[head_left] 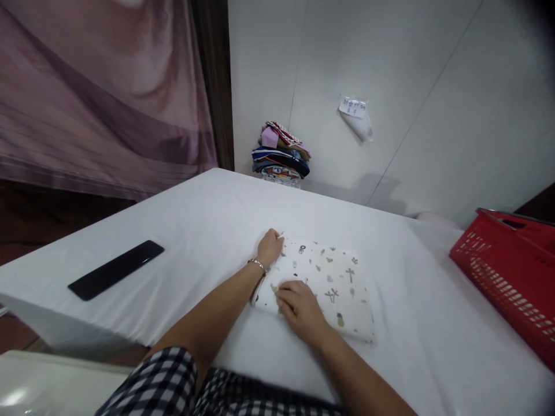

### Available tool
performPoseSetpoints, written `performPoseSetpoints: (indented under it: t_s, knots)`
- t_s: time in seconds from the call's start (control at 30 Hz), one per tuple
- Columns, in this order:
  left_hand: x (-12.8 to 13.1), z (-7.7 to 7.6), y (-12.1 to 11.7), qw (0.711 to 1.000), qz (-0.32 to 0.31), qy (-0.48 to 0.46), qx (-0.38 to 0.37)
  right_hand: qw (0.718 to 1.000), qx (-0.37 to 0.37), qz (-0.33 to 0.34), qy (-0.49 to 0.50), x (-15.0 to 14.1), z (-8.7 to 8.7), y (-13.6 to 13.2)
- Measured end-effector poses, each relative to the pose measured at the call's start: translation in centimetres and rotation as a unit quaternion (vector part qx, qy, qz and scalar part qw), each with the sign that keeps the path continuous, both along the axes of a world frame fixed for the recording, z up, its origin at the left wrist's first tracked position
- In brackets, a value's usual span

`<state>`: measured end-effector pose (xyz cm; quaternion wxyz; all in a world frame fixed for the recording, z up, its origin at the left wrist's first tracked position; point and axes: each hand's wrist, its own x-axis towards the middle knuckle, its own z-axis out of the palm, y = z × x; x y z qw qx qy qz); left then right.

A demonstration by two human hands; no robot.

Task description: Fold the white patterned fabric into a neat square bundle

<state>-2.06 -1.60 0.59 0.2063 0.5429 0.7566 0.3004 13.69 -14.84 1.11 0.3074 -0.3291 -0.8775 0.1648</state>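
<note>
A white cloth (342,277) with small printed plant shapes lies folded into a flat rectangle on the white-covered table (195,214). At its far left corner, my left hand (269,248) has its fingers closed on the edge of the fabric. My right hand (301,309) rests on top of the cloth near its left front side. The fingers there are bent together, and their tips touch the fabric; whether they pinch any of it I cannot make out.
A black phone-like slab (117,270) lies at the table's left. A red plastic basket (511,271) stands at the right edge. Beyond the far edge is a stack of folded clothes (281,156) against the wall. A pink curtain (108,86) hangs at left.
</note>
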Motion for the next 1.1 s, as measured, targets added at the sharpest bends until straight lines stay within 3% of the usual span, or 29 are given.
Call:
performPoseSetpoints:
  t_s: [0.17, 0.3, 0.43, 0.53, 0.63, 0.8, 0.97, 1.1]
  knots:
    - [-0.1, -0.4, 0.0, 1.0, -0.011, 0.0, 0.014, 0.996, -0.032, -0.072, 0.044, 2.5, 2.1, 1.8]
    - [-0.3, -0.5, 0.0, 0.999, -0.029, 0.004, 0.024, 0.98, -0.017, -0.169, -0.099, 7.1, 3.2, 5.4]
    - [-0.3, -0.6, -0.1, 0.999, -0.041, 0.007, 0.026, 0.917, -0.088, -0.285, -0.264, 11.5, 0.8, 8.5]
    - [-0.2, -0.8, -0.2, 0.998, -0.053, 0.011, 0.038, 0.908, -0.107, -0.297, -0.275, 12.8, -1.4, 9.4]
    - [-0.3, -0.9, -0.3, 0.997, -0.056, 0.01, 0.047, 0.911, -0.1, -0.293, -0.272, 12.9, -2.3, 9.5]
    - [-0.3, -0.9, -0.3, 0.997, -0.054, -0.001, 0.053, 0.911, -0.117, -0.29, -0.268, 12.8, -1.7, 9.4]
    - [-0.5, -0.5, 0.0, 0.998, -0.046, -0.032, 0.032, 0.906, -0.149, -0.288, -0.273, 11.7, 0.8, 9.6]
    - [-1.2, 0.1, 0.5, 0.995, -0.059, -0.083, -0.004, 0.927, -0.13, -0.236, -0.259, 7.6, 2.9, 8.5]
